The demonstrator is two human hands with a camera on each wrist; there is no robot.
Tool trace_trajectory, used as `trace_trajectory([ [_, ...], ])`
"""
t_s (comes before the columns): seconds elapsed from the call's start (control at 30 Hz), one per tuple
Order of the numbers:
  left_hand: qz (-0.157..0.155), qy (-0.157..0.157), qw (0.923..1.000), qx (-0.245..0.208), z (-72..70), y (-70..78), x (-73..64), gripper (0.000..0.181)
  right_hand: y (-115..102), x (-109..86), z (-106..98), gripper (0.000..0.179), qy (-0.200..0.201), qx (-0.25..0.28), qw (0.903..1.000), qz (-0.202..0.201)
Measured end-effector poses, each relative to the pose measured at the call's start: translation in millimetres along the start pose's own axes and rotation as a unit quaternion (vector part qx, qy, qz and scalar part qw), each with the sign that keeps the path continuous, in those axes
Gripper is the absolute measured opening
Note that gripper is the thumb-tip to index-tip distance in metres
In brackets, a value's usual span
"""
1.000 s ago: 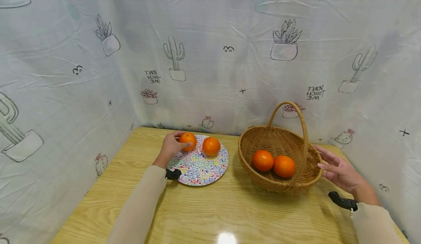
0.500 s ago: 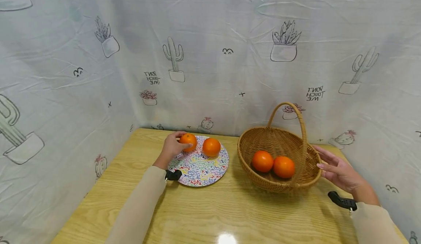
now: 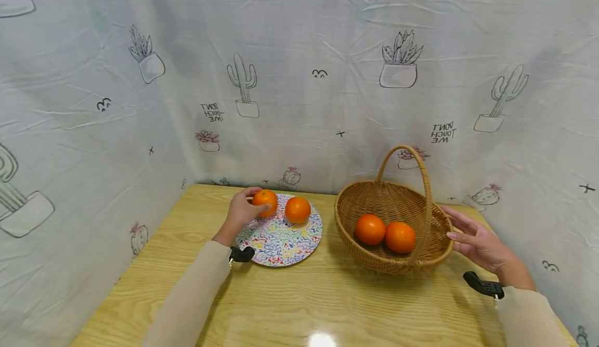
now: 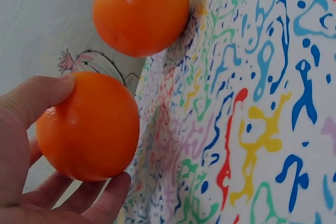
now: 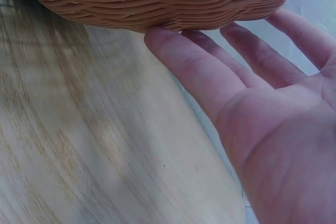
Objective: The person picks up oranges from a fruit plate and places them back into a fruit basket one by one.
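My left hand (image 3: pixel 242 209) holds an orange (image 3: pixel 264 203) at the back left of a round plate (image 3: pixel 281 248) with a colourful squiggle pattern. In the left wrist view the thumb presses one side of this orange (image 4: pixel 89 127) and the fingers curl against the other. A second orange (image 3: pixel 297 210) sits on the plate just to its right. At the right stands a wicker basket (image 3: pixel 355 251) with an arched handle. Its right side is touched by the fingertips of my right hand (image 3: pixel 482 247), whose fingers are nearly straight in the right wrist view.
Two oranges, a left one (image 3: pixel 370 229) and a right one (image 3: pixel 400 237), lie side by side in the basket. Everything stands on a wooden table (image 3: pixel 276 305). A curtain (image 3: pixel 290 102) printed with potted cacti hangs behind the table and along its sides.
The whole scene has shifted slightly left in the head view. Both hands, the oranges, the plate and the basket keep their places relative to one another.
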State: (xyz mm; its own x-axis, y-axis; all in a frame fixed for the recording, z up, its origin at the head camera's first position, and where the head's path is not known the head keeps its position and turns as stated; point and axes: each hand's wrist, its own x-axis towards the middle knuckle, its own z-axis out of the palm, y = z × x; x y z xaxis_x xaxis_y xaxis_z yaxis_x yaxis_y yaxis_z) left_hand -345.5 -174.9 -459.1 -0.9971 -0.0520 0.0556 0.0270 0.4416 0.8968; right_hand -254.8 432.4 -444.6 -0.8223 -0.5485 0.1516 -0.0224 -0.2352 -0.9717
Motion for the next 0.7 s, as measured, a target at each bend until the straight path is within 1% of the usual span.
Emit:
trace_trajectory([
  [0.07,0.002,-0.004,0.9999,-0.01,-1.8,2.9,-2.3,0.059,0,-0.2,1,0.07,0.001,-0.001,1.0,-0.001],
  [0.13,0.009,-0.007,0.9999,-0.01,-2.7,5.9,-5.0,0.058,0,-0.3,1,0.069,0.002,-0.002,1.0,-0.002],
  [0.27,0.037,-0.01,0.9993,0.004,-3.2,11.2,-10.2,0.057,0,-0.5,2,0.069,0.006,-0.002,1.0,-0.002],
  [0.37,0.051,-0.022,0.9985,0.0,-3.0,16.9,-16.2,0.057,1,-0.8,3,0.069,0.008,-0.002,1.0,-0.001],
  [0.5,0.061,-0.038,0.9974,-0.004,-2.2,26.9,-24.6,0.057,1,-1.1,3,0.069,0.009,0.0,1.0,-0.003],
  [0.7,0.087,-0.061,0.9942,-0.014,2.3,43.3,-33.4,0.059,1,-1.1,2,0.068,0.008,-0.001,0.9999,-0.007],
])
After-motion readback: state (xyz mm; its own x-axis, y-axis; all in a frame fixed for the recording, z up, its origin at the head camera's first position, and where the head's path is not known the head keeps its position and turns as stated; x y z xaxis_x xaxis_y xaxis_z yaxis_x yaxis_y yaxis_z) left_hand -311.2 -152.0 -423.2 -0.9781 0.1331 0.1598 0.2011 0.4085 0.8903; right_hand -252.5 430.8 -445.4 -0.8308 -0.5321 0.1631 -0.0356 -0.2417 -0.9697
